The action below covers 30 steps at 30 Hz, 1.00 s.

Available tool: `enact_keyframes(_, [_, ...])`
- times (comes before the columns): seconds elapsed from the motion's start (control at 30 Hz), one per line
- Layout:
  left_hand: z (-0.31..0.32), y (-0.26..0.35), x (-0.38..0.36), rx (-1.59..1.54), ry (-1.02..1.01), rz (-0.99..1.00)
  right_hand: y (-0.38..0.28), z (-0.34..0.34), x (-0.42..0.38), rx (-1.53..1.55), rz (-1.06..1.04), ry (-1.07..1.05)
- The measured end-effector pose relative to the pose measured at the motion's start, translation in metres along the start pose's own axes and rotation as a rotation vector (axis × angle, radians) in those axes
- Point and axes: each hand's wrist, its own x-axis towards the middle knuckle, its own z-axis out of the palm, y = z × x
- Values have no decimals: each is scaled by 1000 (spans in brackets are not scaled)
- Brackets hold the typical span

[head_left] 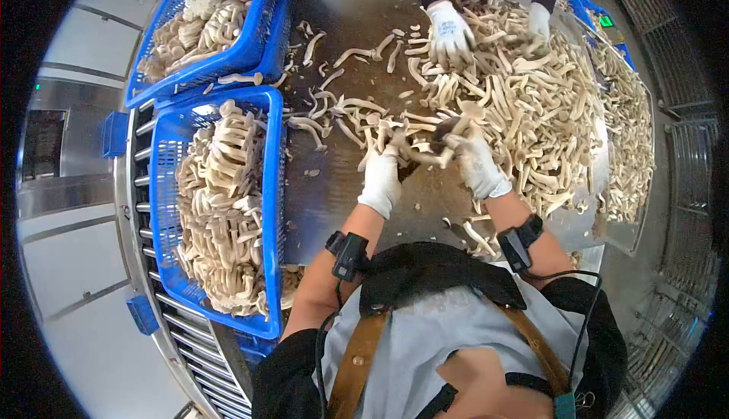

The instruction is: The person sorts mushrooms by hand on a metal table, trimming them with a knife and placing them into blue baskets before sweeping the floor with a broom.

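Observation:
My left hand (382,176), in a white glove, is closed around several pale long-stemmed mushrooms (372,132) whose caps and stems poke out past the fingers. Facing it, my right hand (478,165), gloved too, grips a mushroom (472,110) with its cap upward. Between both hands lies a blurred mushroom stem (427,158). They work just above the metal table (326,206). A large heap of mushrooms (543,115) spreads to the right of my right hand, and loose mushrooms (307,127) are scattered left of my left hand.
A blue basket (275,161) of mushrooms stands at the left on a roller conveyor (182,335), with another full blue basket (266,39) behind it. Across the table, a co-worker's gloved hands (449,33) reach into the heap. Metal racks (687,168) stand at the right.

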Motion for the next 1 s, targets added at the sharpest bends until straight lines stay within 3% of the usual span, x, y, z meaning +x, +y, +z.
enact_keyframes(0.07, [2,4,-15,598,-244,444,16,-7,-2,-251,52,-47])
enact_keyframes(0.1, [12,2,-24,409,-182,233,32,-10,4,-375,104,-103])
enact_keyframes(0.13, [26,4,-35,200,-84,44,35,-7,0,-195,7,-190])
enact_keyframes(0.23, [22,12,-38,-120,66,-2,19,-22,0,-217,34,114])
enact_keyframes(0.27, [19,19,-40,60,10,1,26,-27,7,-191,-130,141])
enact_keyframes(0.3, [20,21,-42,372,33,0,36,-33,11,134,-160,187])
enact_keyframes(0.37, [30,26,-56,393,-25,91,24,-17,-9,134,-270,237])
enact_keyframes(0.43, [27,24,-60,549,-22,70,5,3,-50,-783,-290,131])
enact_keyframes(0.47, [26,16,-61,633,-37,53,14,8,-55,-718,-230,-108])
enact_keyframes(0.53, [16,-29,-61,1122,-118,408,56,-2,-70,-577,-114,-97])
enact_keyframes(0.57, [32,-17,-82,1203,-184,260,85,-15,-68,-461,-7,-32])
enact_keyframes(0.6, [32,-24,-90,1259,-295,350,82,-18,-76,-394,-6,-11])
enact_keyframes(0.63, [29,-30,-89,1340,-330,294,80,-22,-86,-327,3,0])
enact_keyframes(0.7, [37,-17,-102,1330,-476,232,71,-52,-115,-109,-28,28])
enact_keyframes(0.73, [23,-25,-97,1155,-576,190,59,-67,-129,-52,-61,48])
enact_keyframes(0.77, [25,-9,-103,951,-584,-81,45,-87,-151,-18,-99,113])
enact_keyframes(0.83, [-17,-5,-79,1158,-364,103,15,-137,-200,1,-202,393])
enact_keyframes(0.9, [-63,-4,-44,1523,26,478,0,-196,-256,48,-235,791])
enact_keyframes(0.93, [-78,-7,-31,1498,154,405,2,-223,-283,88,-213,965])
enact_keyframes(1.0, [-105,-31,-8,1602,-72,438,46,-297,-337,108,-151,1031])
